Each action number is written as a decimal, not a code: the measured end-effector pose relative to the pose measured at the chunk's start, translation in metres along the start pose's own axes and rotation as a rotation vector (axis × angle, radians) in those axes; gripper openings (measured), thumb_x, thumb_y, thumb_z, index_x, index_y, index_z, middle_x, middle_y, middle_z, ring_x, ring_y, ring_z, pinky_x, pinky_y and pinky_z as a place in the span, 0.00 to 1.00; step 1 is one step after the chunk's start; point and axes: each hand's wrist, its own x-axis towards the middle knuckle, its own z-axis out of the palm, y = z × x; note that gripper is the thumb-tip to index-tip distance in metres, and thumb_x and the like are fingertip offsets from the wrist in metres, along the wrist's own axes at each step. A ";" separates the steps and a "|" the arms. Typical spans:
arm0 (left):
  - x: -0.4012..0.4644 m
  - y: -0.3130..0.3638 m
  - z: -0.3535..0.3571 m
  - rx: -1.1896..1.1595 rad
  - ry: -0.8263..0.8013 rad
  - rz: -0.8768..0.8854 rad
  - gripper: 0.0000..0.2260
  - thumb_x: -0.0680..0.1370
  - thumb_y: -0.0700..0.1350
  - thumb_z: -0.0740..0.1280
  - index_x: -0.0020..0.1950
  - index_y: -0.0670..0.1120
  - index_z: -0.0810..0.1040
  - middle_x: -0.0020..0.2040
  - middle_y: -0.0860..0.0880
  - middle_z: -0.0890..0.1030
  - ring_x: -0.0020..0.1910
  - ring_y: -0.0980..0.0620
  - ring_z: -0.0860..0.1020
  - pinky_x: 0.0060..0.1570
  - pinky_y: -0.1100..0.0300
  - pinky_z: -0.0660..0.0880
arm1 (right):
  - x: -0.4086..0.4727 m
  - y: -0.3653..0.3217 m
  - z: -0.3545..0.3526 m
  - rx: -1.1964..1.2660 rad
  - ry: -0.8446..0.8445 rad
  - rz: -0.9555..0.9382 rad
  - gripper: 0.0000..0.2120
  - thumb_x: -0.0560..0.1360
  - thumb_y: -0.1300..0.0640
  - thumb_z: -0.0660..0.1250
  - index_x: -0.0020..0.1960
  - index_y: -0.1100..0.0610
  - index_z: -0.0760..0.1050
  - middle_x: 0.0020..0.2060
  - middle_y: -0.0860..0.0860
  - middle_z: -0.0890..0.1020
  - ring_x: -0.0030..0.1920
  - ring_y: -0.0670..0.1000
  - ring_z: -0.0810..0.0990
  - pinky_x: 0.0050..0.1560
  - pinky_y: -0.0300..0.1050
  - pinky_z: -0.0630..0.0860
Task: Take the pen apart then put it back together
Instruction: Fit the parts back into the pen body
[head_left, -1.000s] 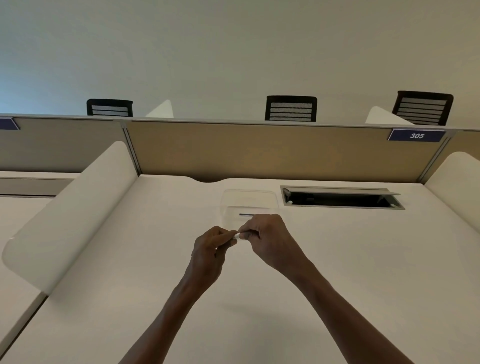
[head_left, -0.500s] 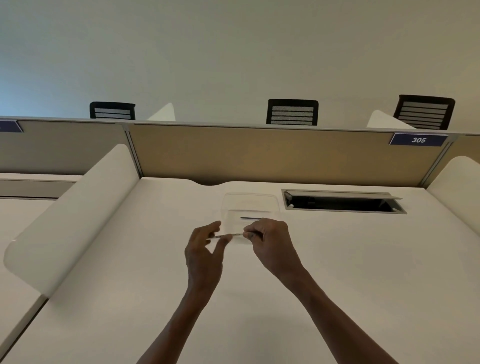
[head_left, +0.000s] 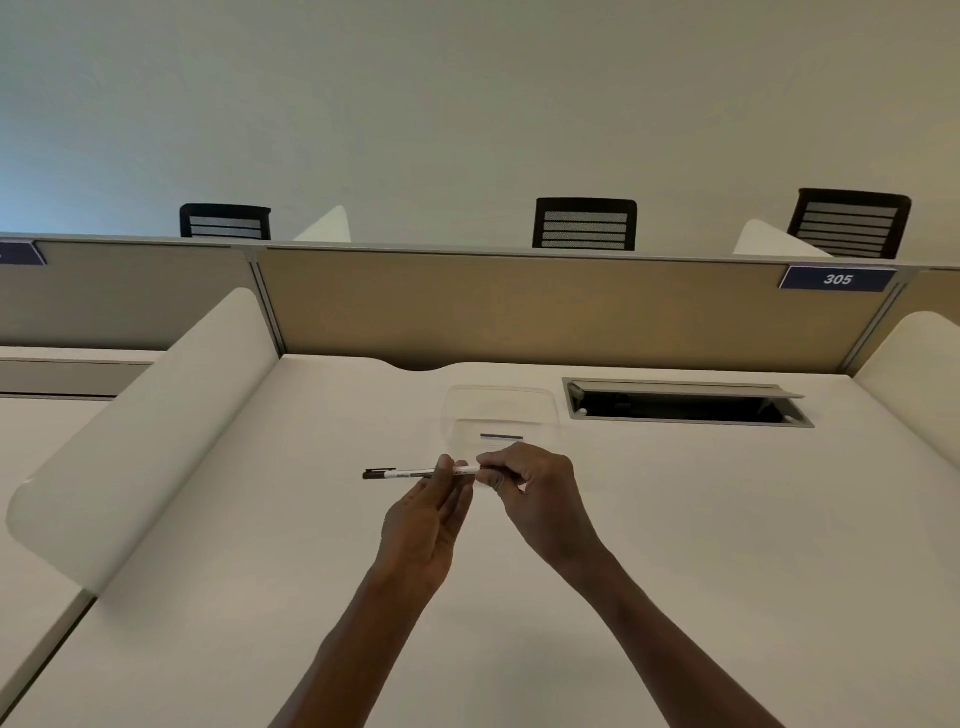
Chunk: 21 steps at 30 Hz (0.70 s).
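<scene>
A pen (head_left: 410, 473) with a white barrel and a black left end is held level above the white desk (head_left: 675, 545). My right hand (head_left: 535, 493) pinches its right end between thumb and fingers. My left hand (head_left: 423, 525) stands below the barrel's middle, its fingers nearly straight, and the fingertips touch the pen. Just behind the hands, a clear plastic container (head_left: 501, 402) sits on the desk with a thin dark pen part (head_left: 501, 437) lying inside it.
An open cable hatch (head_left: 685, 405) is sunk in the desk at the back right. Curved white side dividers (head_left: 156, 415) flank the desk, and a tan partition (head_left: 545, 312) closes the back. Chair backs show beyond it.
The pen now sticks out well to the left of my left hand. My left hand's fingers have straightened from a pinch. Both hands have moved slightly away from me.
</scene>
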 end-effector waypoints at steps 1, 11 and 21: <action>0.001 0.000 -0.001 0.008 0.009 0.008 0.07 0.69 0.42 0.74 0.38 0.38 0.86 0.43 0.41 0.86 0.42 0.49 0.85 0.39 0.62 0.82 | 0.000 0.001 -0.001 0.011 -0.018 0.005 0.09 0.72 0.63 0.74 0.52 0.62 0.83 0.43 0.53 0.86 0.42 0.48 0.83 0.46 0.36 0.78; -0.002 -0.002 0.001 0.043 0.036 0.039 0.10 0.76 0.40 0.70 0.38 0.38 0.86 0.43 0.41 0.86 0.42 0.50 0.85 0.40 0.62 0.82 | 0.000 0.008 -0.004 -0.309 -0.165 -0.180 0.05 0.77 0.61 0.68 0.49 0.62 0.81 0.37 0.55 0.82 0.36 0.54 0.78 0.36 0.48 0.77; -0.003 -0.004 -0.001 0.054 0.012 0.073 0.09 0.74 0.40 0.69 0.48 0.36 0.83 0.47 0.41 0.86 0.46 0.47 0.85 0.43 0.59 0.83 | -0.010 0.001 0.011 -0.362 -0.166 -0.021 0.13 0.81 0.58 0.58 0.37 0.56 0.66 0.30 0.51 0.71 0.29 0.50 0.65 0.32 0.43 0.61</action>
